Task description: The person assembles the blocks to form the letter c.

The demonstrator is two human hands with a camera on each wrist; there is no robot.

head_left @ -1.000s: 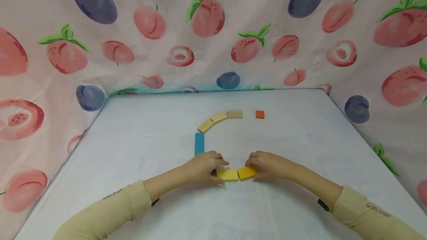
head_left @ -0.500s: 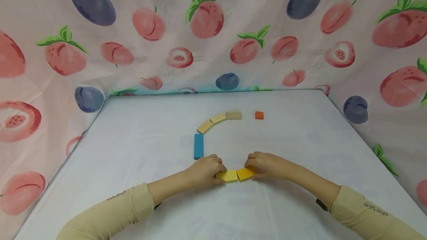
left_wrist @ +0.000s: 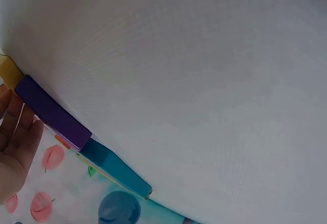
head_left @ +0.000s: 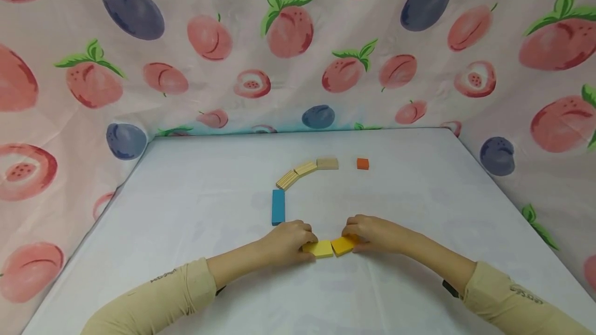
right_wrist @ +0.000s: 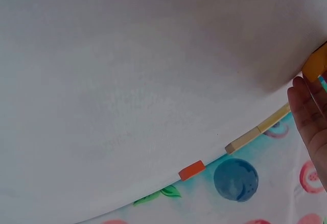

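At the front of the white table, a light yellow block (head_left: 321,248) lies end to end with an orange-yellow block (head_left: 342,245), set at a slight angle. My left hand (head_left: 289,243) pinches the left end of the light yellow block between fingers and thumb. From the other side, my right hand (head_left: 377,234) grips the right end of the orange-yellow block. A purple block (left_wrist: 53,113) beside the left fingers shows in the left wrist view, mostly hidden by that hand from above. Beyond it, a blue block (head_left: 278,207) continues the curved row.
Farther back, a ridged wooden block (head_left: 287,179), a second wooden block (head_left: 305,168) and a plain one (head_left: 328,163) carry on the arc. An orange-red block (head_left: 362,164) lies apart to their right. A fruit-print cloth (head_left: 288,81) hangs along the table's back and sides.
The left fingers and thumb have come together on the light yellow block, and the left hand has drawn down from the blue block. The right hand keeps its grip in place.
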